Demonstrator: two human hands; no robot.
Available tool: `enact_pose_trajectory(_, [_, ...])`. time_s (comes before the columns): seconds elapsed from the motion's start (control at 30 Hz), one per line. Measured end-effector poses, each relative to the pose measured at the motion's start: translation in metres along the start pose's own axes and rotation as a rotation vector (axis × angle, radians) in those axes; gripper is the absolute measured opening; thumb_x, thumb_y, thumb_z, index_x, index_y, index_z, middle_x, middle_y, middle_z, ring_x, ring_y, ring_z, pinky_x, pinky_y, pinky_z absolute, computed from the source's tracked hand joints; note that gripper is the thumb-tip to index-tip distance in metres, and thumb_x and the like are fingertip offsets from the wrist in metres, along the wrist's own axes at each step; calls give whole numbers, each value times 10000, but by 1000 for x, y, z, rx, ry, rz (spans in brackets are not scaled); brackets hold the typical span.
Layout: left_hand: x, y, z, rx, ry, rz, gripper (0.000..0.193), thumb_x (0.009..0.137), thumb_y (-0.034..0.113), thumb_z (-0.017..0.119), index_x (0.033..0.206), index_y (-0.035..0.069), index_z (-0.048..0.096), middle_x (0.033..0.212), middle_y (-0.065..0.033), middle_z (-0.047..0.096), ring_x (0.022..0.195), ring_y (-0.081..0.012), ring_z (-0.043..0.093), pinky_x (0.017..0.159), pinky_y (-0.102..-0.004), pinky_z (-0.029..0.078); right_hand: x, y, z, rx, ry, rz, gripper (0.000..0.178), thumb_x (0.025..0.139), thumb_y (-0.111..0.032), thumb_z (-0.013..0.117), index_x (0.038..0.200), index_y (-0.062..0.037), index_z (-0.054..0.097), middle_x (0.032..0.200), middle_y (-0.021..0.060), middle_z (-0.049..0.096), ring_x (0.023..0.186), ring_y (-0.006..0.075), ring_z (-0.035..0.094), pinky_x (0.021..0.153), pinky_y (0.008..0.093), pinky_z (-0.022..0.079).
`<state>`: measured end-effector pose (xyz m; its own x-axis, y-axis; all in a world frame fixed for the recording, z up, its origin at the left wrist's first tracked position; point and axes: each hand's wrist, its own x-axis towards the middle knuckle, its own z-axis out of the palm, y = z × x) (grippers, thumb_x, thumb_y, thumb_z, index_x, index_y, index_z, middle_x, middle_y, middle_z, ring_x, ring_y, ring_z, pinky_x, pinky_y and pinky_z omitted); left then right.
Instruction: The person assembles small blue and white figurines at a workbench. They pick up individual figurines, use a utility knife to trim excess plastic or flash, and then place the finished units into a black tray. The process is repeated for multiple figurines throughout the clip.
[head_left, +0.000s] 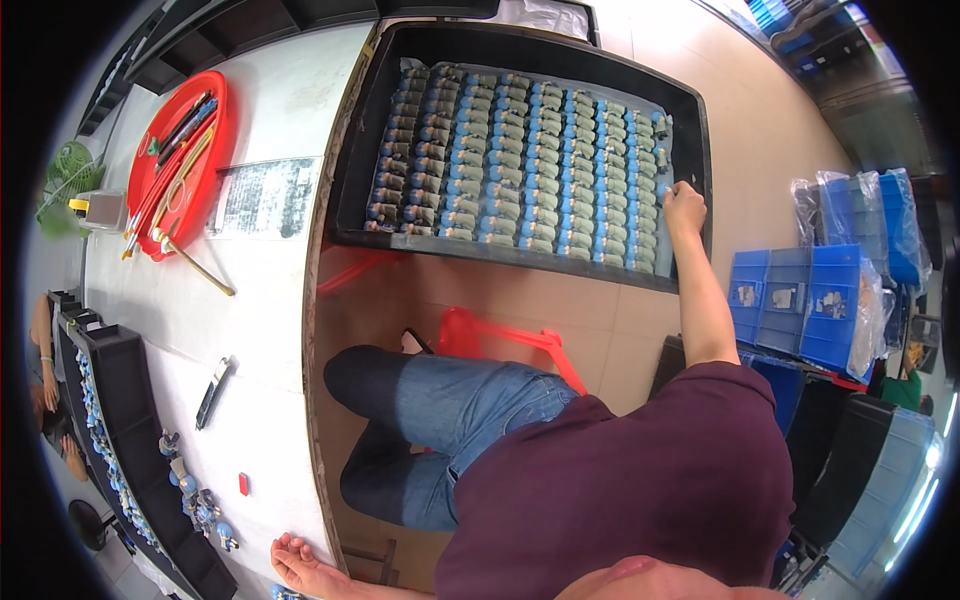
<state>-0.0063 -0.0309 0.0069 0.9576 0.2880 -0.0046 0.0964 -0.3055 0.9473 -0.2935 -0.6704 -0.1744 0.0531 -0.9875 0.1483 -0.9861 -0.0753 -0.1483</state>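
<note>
My right hand (684, 208) is at the right side of a large black tray (520, 262), its fingers pinched together beside the last, short column. Whatever lies between those fingertips is hidden. Rows of small painted figurines (500, 160) with blue tops and grey-green bodies fill the tray on a pale liner; the leftmost columns look darker. My left hand (297, 562) rests on the white table's near edge, fingers loosely curled and apart, with nothing visible in it. A blue figurine (287, 592) lies just beside it, partly cut off by the picture's rim.
On the white table (270, 290) lie a red oval dish (218, 130) of brushes, a printed sheet (262, 198), a utility knife (213, 393), a small red piece (244, 485) and loose figurines (190, 490). A black bin (140, 400) stands beyond. Blue crates (800, 300) are stacked right.
</note>
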Motion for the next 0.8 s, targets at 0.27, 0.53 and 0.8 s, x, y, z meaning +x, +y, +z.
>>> enact_pose_trajectory(0.27, [2,0,0,38,-9,-4,269,903,236,496,1032,0,516,969,-59,552,811,-94,491,697,-187,399,11,-2,16,-93,13,-65,200,766,-219,641,831,-34,599,783,187,623,766,356,614,658,426,493])
enact_pose_trajectory(0.53, [2,-3,-2,55,8,-1,273,907,231,484,1058,5,514,992,-65,556,818,-98,494,707,-195,402,20,21,46,-79,21,-200,176,747,-183,632,798,-18,602,766,199,606,766,371,593,663,426,474])
enact_pose_trajectory(0.8, [3,-6,-4,73,22,-10,283,904,231,490,1072,5,512,1004,-67,560,833,-100,495,717,-199,404,10,6,27,-202,-145,-110,152,720,-34,541,850,-47,619,817,184,617,823,352,598,724,418,480])
